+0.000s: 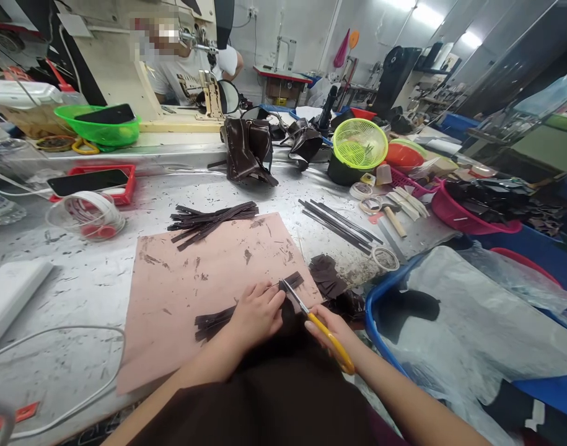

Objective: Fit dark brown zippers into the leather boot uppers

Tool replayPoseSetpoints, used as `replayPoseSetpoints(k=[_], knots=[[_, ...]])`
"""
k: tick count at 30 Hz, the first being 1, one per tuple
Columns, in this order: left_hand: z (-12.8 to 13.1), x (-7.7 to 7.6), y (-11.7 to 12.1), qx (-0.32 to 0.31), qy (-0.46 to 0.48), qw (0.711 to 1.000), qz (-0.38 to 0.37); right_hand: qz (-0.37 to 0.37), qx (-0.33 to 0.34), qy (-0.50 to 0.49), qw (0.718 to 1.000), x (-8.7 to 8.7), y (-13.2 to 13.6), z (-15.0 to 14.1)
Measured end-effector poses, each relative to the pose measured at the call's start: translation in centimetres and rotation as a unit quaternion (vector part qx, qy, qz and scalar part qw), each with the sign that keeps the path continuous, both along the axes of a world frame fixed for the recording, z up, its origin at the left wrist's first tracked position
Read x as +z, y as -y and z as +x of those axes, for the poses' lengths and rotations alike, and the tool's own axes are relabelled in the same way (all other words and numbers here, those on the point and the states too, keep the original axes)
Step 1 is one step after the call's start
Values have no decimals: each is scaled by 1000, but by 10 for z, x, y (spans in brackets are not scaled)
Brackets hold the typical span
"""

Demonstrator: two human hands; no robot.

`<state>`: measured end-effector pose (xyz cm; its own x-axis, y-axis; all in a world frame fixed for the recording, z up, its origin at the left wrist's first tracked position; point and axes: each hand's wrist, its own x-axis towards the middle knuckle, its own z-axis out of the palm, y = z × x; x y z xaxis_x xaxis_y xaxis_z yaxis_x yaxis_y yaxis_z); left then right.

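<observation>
My right hand (pixel 327 327) is closed around the yellow handles of a pair of scissors (pixel 332 344). The blades point up and left, their tips beside my left fingers. My left hand (pixel 259 310) presses down on a bundle of dark brown strips (pixel 213 323), whose ends stick out on both sides of it. The scissor tips lie at the strips' right-hand end. Under the strips is a pinkish-brown sheet (pixel 209 266). A second pile of dark strips (pixel 213 220) lies at the sheet's far edge. Short dark cut pieces (pixel 327 275) are heaped right of the sheet.
Long thin strips (pixel 341 226) lie on the metal table, near a lime-green basket (pixel 360 142) and brown leather pieces (pixel 249 148). A blue tub (pixel 373 328) borders my right side. At left are tape rolls (pixel 85 214) and a white cable (pixel 79 328). A person (pixel 227 62) sits behind a sewing machine.
</observation>
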<state>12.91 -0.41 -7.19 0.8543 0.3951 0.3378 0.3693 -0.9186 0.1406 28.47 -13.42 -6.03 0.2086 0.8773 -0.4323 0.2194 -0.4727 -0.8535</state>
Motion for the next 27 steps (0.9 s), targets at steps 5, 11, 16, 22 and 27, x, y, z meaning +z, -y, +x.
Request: replayPoseSetpoints(k=[5, 11, 16, 22, 27], knots=[[0, 2, 0, 0, 3, 1000, 4, -10, -44, -103, 994, 27, 3, 38], [1, 2, -3, -2, -5, 1000, 8, -48, -58, 414, 907, 12, 12, 71], [1, 5, -2, 38, -43, 998, -26, -11, 17, 616, 787, -18, 39, 60], [13, 24, -6, 181, -138, 953, -198, -25, -72, 540, 838, -14, 33, 94], [22, 33, -22, 217, -134, 899, -357, -59, -44, 564, 822, 8, -24, 147]])
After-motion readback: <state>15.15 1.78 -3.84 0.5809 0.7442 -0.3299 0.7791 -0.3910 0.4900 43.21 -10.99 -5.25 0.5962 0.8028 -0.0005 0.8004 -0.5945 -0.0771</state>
